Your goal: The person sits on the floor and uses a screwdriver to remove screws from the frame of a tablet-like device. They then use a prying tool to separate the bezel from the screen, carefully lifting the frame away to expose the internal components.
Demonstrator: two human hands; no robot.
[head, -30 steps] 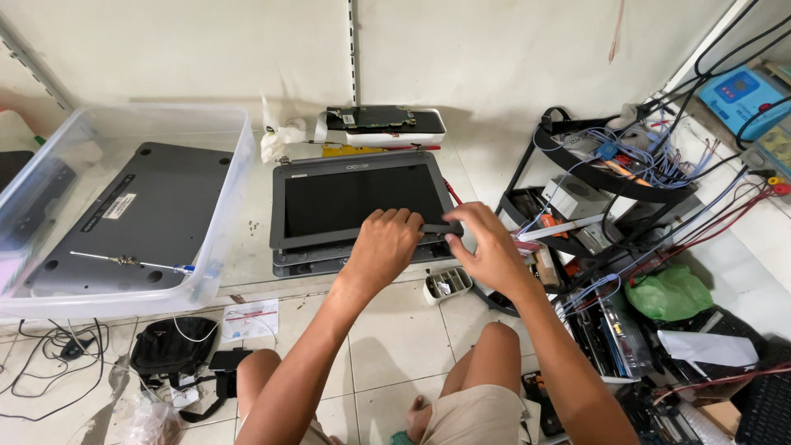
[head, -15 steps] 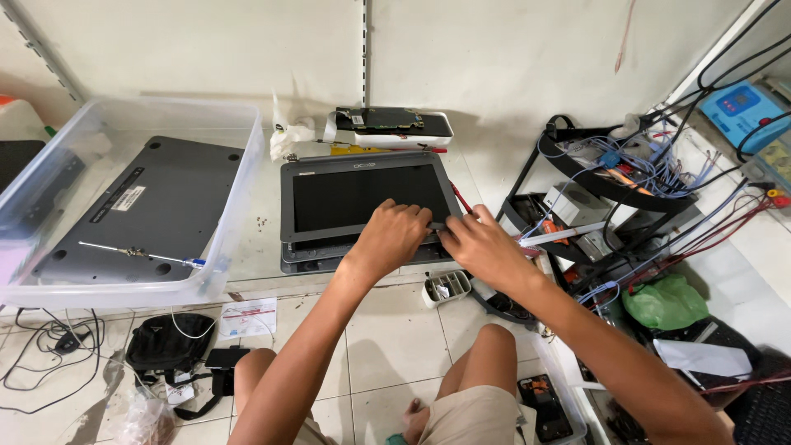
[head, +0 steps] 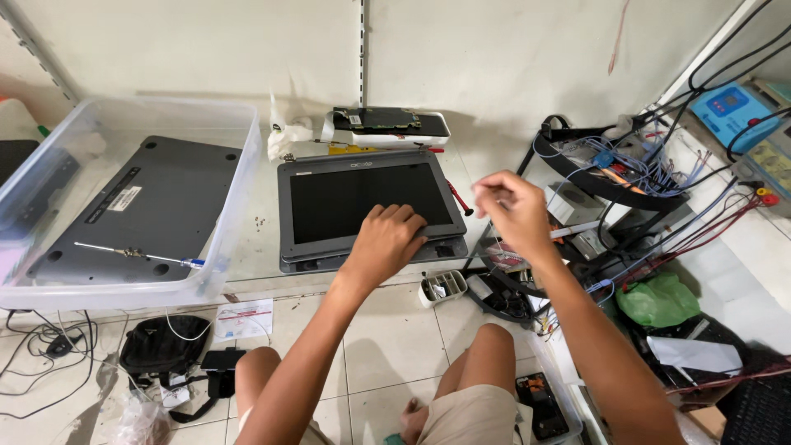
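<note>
Left hand (head: 389, 237) is lying flat, fingers spread, pressing on the grey laptop screen panel (head: 367, 202) right under it. Right hand (head: 509, 213) is hovering off to the side, fingers pinching together; can't tell around what.

Just one head-mounted cam here, looking steeply down and forward at the wall from above the person's knees. It sits close over the laptop (head: 371, 206) on the tiled floor (head: 387, 346), hands within arm's reach.

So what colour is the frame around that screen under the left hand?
Dark grey, around a black screen panel; the head view shows it.
</note>
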